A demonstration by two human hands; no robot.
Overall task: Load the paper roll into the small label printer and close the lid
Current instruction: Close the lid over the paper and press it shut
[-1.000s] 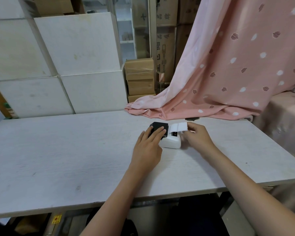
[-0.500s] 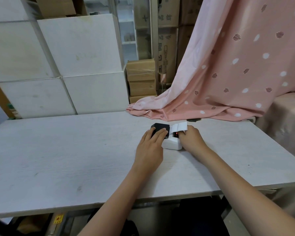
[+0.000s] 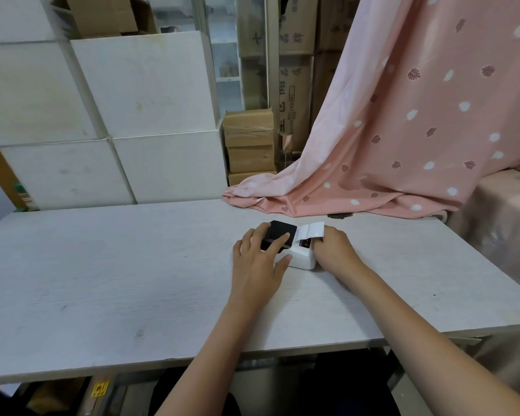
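The left hand (image 3: 257, 259) lies flat, fingers spread on the printer's (image 3: 297, 256) black lid (image 3: 278, 235); the right hand (image 3: 332, 249) grips the printer's right side, paper strip (image 3: 311, 231) sticking up just beyond it.

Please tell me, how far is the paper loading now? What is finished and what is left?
Done, it seems: the paper is in, since a strip of paper comes out of the printer. In hand: the left hand rests its fingers on the black lid, while the right hand steadies the printer's side. Left: whether the lid has latched cannot be told; that and letting go remain.
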